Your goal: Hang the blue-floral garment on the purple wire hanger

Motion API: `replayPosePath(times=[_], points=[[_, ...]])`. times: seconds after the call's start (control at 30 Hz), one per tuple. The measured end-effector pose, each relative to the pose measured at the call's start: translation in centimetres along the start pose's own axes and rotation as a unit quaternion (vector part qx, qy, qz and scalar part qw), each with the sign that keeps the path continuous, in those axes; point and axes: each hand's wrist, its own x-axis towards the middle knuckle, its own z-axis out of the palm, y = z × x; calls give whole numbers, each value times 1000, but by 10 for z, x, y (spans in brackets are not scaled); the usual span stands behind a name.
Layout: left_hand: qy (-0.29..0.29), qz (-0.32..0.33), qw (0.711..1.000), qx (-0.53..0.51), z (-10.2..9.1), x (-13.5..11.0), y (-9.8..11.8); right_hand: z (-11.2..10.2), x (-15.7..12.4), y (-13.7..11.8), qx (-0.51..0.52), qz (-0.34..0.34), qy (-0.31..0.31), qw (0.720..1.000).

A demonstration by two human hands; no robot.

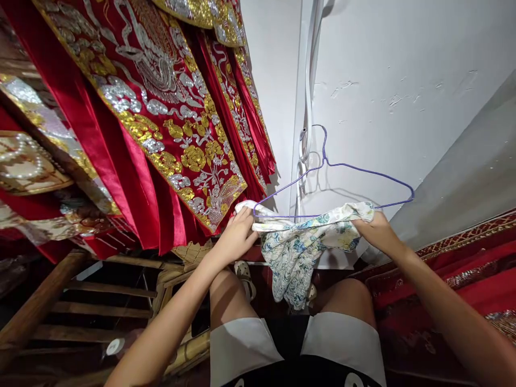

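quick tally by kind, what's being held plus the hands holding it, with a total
thin purple wire hanger: 1
white cloth with blue and yellow floral print: 1
bare hands with a grip on that cloth, left hand and right hand: 2
total: 4

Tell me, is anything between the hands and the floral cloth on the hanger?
Nothing visible. The left hand and the right hand each grip one end of the floral cloth directly, where it drapes over the bottom wire of the purple hanger.

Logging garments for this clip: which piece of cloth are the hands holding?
The pale blue-floral cloth by the purple hanger, between left hand and right hand; the red gold-embroidered robes hang at left.
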Motion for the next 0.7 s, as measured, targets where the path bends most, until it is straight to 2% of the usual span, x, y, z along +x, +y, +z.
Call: replayPosePath(times=[0.13,0.2,0.27,0.37,0.47,0.53,0.6,0.67,0.7], points=[[70,77,994,-45,-28,21,12,-14,-4,-18,-37,-14,7,999],[107,99,988,-49,-42,33,20,-10,-3,-19,-22,-4,4,1000],[114,116,985,-60,-50,46,28,2,-4,-19,14,10,-5,1000],[97,108,984,-102,-48,63,38,22,-12,-22,62,17,-9,998],[106,96,984,-103,-38,74,41,27,-22,-29,48,-28,25,998],[122,102,985,-66,-34,75,37,19,-24,-32,41,-74,91,992],[146,105,983,-38,-33,75,31,2,-19,-33,49,-109,186,975],[173,103,979,-37,-33,76,25,-19,-8,-32,41,-93,241,965],[182,103,977,-43,-34,77,23,-30,-1,-31,26,-60,227,972]])
